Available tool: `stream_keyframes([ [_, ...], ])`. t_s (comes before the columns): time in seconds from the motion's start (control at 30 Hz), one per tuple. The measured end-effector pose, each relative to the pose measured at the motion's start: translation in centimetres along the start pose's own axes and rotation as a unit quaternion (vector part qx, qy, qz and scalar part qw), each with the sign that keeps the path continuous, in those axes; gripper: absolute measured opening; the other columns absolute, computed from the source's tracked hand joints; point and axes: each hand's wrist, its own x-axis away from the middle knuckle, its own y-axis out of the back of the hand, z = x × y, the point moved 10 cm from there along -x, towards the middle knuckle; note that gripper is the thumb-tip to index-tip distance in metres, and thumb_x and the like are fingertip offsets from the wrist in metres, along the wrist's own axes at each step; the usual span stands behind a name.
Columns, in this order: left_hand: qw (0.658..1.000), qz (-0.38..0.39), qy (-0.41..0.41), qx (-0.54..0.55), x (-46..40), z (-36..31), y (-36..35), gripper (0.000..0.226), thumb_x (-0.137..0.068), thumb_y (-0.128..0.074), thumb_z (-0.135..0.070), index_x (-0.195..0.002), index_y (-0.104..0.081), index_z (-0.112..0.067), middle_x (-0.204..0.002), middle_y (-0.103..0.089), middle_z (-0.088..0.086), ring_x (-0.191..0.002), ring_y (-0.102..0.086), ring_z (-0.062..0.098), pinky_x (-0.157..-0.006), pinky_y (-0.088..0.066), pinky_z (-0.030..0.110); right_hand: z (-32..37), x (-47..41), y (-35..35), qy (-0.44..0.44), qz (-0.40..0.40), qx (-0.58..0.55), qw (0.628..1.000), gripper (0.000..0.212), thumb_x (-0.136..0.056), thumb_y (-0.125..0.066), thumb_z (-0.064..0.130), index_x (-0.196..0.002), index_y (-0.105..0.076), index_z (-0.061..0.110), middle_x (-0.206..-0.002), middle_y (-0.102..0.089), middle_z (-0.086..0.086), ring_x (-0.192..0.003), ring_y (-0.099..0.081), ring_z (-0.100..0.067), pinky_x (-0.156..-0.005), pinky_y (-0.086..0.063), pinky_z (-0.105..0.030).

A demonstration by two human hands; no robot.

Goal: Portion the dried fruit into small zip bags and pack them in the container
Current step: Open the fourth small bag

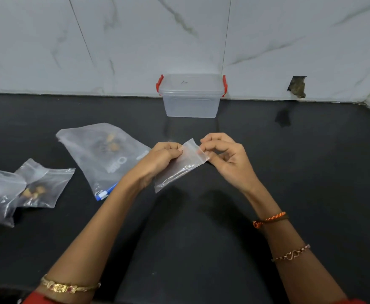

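Pinching a small clear zip bag (180,165) by its top edge, the left hand (162,156) and the right hand (225,154) hold it just above the black table (311,172), each with fingers curled onto one side of the mouth. This bag looks flat and holds no fruit that can be seen; it slants from upper right down to lower left between the two wrists. To the left lies a larger zip bag (105,154) with a blue slider at its near end, a few tan and dark pieces of dried fruit (111,142) inside near its far end, and pale printed lettering that is too blurred to read. Farther left, two small filled bags (23,189) rest overlapping on the table, each with brown pieces in it. At the back, against the marble wall, stands a clear plastic container (191,97) with red clips and its lid on; a faint dark mark on the lid cannot be read.
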Motion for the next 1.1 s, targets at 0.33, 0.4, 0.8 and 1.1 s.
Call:
stream_keyframes([
  [0.33,0.992,0.058,0.038,-0.104,2.0,1.8,-1.1,0.024,-0.094,-0.043,-0.011,-0.079,-0.062,-0.013,-0.071,-0.053,-0.001,-0.068,-0.046,0.008,-0.061,-0.041,0.014,-0.8,1.3,-2.3,0.008,0.046,0.076,0.996,0.022,-0.076,-0.056,0.032,-0.088,-0.072,0.023,-0.109,-0.057,0.013,-0.101,-0.048,-0.011,-0.085,-0.039,-0.013],
  [0.4,0.991,0.068,0.041,-0.105,2.3,1.9,-1.3,0.024,-0.094,-0.043,-0.012,-0.083,-0.064,-0.014,-0.071,-0.053,-0.002,-0.069,-0.046,0.008,-0.062,-0.039,0.018,-0.7,1.5,-2.3,0.01,0.047,0.062,0.997,0.02,-0.074,-0.063,0.035,-0.089,-0.073,0.026,-0.113,-0.059,0.014,-0.109,-0.048,-0.011,-0.093,-0.039,-0.021],
  [0.8,0.987,0.132,-0.093,-0.022,4.1,0.5,-1.4,0.051,-0.074,-0.064,-0.059,-0.119,-0.046,-0.045,-0.12,-0.049,-0.032,-0.112,-0.049,-0.014,-0.09,-0.039,0.002,-0.5,1.5,-2.6,0.065,0.034,0.135,0.988,0.029,-0.071,-0.069,0.037,-0.098,-0.07,0.027,-0.119,-0.055,0.013,-0.115,-0.043,-0.009,-0.097,-0.033,-0.016],
  [1.1,0.98,0.152,-0.107,-0.077,2.9,0.7,-3.5,0.041,-0.065,-0.082,-0.022,-0.1,-0.06,-0.024,-0.091,-0.068,-0.002,-0.084,-0.065,0.007,-0.077,-0.052,0.022,1.0,2.0,-4.3,0.145,0.047,0.236,0.96,0.025,-0.075,-0.05,0.006,-0.077,-0.075,0.009,-0.114,-0.061,-0.007,-0.111,-0.042,-0.016,-0.092,-0.031,-0.011],
])
